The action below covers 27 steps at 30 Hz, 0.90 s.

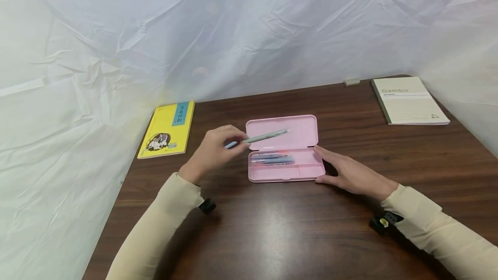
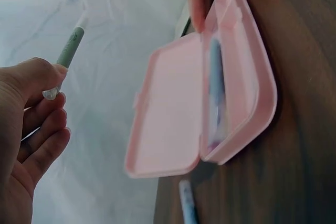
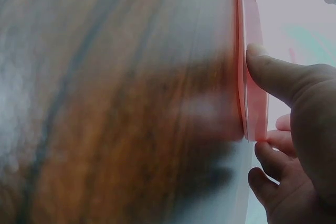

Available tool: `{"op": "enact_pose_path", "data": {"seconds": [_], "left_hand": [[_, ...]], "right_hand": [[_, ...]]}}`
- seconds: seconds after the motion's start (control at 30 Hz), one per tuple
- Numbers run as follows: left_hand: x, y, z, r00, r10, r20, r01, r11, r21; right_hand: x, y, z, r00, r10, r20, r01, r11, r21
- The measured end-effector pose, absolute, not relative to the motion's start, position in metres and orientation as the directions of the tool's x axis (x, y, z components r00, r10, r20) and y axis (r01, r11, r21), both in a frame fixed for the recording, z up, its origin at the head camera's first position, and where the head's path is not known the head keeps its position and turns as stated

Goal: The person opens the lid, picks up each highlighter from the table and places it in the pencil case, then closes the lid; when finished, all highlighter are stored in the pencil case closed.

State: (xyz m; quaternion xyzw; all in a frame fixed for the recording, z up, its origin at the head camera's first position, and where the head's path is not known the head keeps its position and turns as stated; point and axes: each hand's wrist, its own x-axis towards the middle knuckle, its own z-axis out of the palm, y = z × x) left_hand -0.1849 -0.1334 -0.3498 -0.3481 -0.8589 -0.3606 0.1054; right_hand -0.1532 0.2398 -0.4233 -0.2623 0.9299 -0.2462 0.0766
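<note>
My left hand [image 1: 213, 149] pinches a green pen [image 1: 268, 135] between thumb and fingers, raised over the left part of an opened pink pencil case [image 1: 274, 177]. The pen's pale end points right. Several pens [image 1: 272, 159] lie in the case's long back compartment; the lid [image 1: 299, 131] is tipped back. Holding the case's right end, my right hand [image 1: 348, 172] has its thumb at the front corner and its fingers toward the hinge. In the left wrist view, a light-blue pen [image 2: 187, 200] lies on the table beyond the case's left end.
A yellow book [image 1: 167, 131] lies at the left of the dark wooden table [image 1: 249, 228]. At the back right is a cream notebook [image 1: 412, 100], with a small pale block [image 1: 352, 82] near the back edge. A white sheet [image 1: 233, 46] hangs behind and beside the table.
</note>
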Motion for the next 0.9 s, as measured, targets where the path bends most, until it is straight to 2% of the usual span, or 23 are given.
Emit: {"op": "enact_pose_path", "data": {"seconds": [0.23,0.53,0.9], "left_hand": [[-0.184,-0.117,-0.368,-0.728,0.592,0.347,0.672,0.511,0.537],[-0.185,-0.117,-0.399,-0.756,0.616,0.222,0.612,0.544,0.574],[-0.182,-0.119,-0.417,-0.737,0.654,0.172,0.637,0.587,0.499]], "right_hand": [[-0.153,0.239,-0.424,-0.847,-0.532,0.008,-0.465,0.733,-0.497],[-0.155,0.24,-0.425,-0.845,-0.535,-0.001,-0.464,0.733,-0.497],[-0.153,0.239,-0.422,-0.847,-0.531,-0.014,-0.452,0.735,-0.506]]}}
